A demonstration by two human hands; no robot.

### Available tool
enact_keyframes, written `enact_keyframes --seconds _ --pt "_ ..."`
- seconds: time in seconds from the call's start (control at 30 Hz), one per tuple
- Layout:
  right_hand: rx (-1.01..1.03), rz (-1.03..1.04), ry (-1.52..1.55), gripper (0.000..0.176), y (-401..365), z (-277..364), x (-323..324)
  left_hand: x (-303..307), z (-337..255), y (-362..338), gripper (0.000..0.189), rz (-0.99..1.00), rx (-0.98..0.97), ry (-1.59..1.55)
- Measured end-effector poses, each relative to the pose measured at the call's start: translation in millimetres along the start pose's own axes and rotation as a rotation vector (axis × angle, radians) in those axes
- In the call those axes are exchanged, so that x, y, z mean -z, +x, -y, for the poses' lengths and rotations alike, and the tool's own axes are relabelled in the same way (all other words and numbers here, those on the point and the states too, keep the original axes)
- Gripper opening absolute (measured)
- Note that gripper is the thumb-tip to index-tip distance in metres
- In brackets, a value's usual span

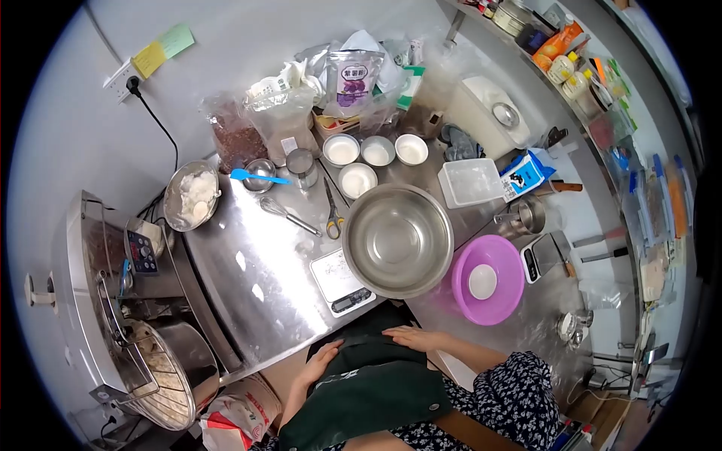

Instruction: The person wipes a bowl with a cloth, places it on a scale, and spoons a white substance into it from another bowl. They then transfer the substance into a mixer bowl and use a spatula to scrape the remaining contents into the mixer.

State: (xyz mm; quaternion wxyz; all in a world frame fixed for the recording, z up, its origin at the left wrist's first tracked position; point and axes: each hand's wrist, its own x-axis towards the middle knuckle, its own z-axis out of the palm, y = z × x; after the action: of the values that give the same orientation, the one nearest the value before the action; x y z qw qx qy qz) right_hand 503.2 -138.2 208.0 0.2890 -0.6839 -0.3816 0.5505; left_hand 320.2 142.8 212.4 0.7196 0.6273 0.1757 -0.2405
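Both hands rest on the dark green apron (376, 398) at the front edge of the metal table. My left hand (325, 359) lies flat on the cloth with nothing in it. Fingers spread, my right hand (410, 337) also lies on the apron, holding nothing. Just beyond them is a large steel bowl (398, 240), empty, overlapping a white digital scale (342, 282). Right of it stands a pink basin (489, 301) with a small white bowl (482, 282) inside. Scissors (333, 218) and a whisk (289, 216) lie left of the steel bowl.
Small bowls of white powder (357, 181) stand behind the steel bowl, with ingredient bags (282, 120) against the wall. A mixer (90, 293) with a caged bowl is at left. At right are a white tub (471, 183), a second scale (547, 257) and knives (602, 255).
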Motion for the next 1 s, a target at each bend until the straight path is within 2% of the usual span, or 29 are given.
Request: enact_keyframes --seconds 0.13,0.2,0.27,0.3,0.33,0.37,0.4,0.47,0.57,0.6,0.67,0.73,0.77,0.8,0.87,0.93,0.97,1.0 --pt "0.057 -0.050 -0.128 0.041 -19 11 26 -3 7 0 0.038 -0.126 0.022 -0.123" --pt "-0.089 0.146 -0.035 0.034 -32 57 95 -5 3 -4 0.036 -0.239 0.072 -0.181" --pt "-0.040 -0.239 0.358 0.024 -35 60 160 -3 14 -4 0.033 -0.449 0.060 -0.494" --pt "-0.031 -0.556 0.377 0.016 -31 58 199 -2 9 -7 0.035 -0.545 0.065 -0.501" --pt "0.010 -0.832 0.117 0.015 -27 53 245 -1 1 -11 0.036 -0.643 0.069 -0.509" --pt "-0.079 -1.097 -0.064 0.017 -15 33 291 0 3 -12 0.037 -0.700 0.050 -0.542" --pt "-0.066 -1.296 -0.214 0.021 -2 0 338 2 7 -14 0.038 -0.762 0.030 -0.577" --pt "-0.250 -1.395 -0.464 0.030 15 -38 419 0 10 -18 0.039 -0.896 0.069 -0.589" --pt "-0.614 -1.437 -0.610 0.041 50 -106 498 -14 18 -26 0.038 -1.052 0.129 -0.629" --pt "-0.719 -1.304 -0.514 0.056 57 -129 520 -22 16 -28 0.038 -1.097 0.155 -0.638" --pt "-0.975 -1.176 -0.463 0.074 66 -120 531 -40 7 -28 0.036 -1.159 0.198 -0.654" --pt "-1.076 -1.111 -0.264 0.086 81 -143 543 -57 -4 -27 0.036 -1.200 0.250 -0.676" --pt "-1.056 -1.038 -0.225 0.090 87 -171 550 -62 -4 -26 0.035 -1.205 0.255 -0.687" --pt "-1.020 -1.129 -0.400 0.081 88 -166 539 -63 -4 -24 0.035 -1.182 0.236 -0.683" --pt "-0.851 -1.163 -0.354 0.056 86 -226 567 -60 -3 -23 0.036 -1.118 0.198 -0.669" --pt "-0.833 -1.378 -0.547 0.034 65 -220 565 -46 -18 -12 0.032 -1.127 0.167 -0.602" --pt "-0.714 -1.518 -0.659 0.037 53 -234 566 -34 -12 -8 0.031 -1.121 0.140 -0.541" --pt "-0.607 -1.602 -0.628 0.039 35 -233 570 -24 -11 -2 0.030 -1.117 0.113 -0.483"
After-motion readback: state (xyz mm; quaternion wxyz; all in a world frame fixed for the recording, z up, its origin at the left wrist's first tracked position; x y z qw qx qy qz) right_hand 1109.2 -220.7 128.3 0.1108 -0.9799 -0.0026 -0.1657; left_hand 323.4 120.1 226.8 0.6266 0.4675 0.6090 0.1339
